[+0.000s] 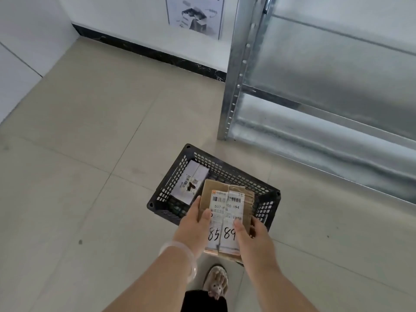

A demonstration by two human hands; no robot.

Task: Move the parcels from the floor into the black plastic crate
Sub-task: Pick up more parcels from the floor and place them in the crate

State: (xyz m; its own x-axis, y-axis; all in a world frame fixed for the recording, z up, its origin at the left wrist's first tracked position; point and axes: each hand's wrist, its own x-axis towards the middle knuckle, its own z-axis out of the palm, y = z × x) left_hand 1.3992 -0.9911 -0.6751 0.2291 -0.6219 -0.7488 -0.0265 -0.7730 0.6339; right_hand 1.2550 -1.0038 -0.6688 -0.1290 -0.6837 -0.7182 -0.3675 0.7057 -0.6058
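Note:
A brown cardboard parcel [227,206] with a white shipping label and handwritten numbers is held above the near end of the black plastic crate [225,170]. My left hand [193,226] grips its left edge, thumb on the label. My right hand [254,239] grips its right edge, thumb on top. The perforated crate stands on the tiled floor. Inside it, against the left wall, lies a white parcel [190,182] with a barcode label.
A galvanised metal shelving unit [326,86] stands to the right, its corner post [236,86] just behind the crate. White walls with a dark skirting [146,50] close off the back and left. My shoe [216,281] is below the parcel.

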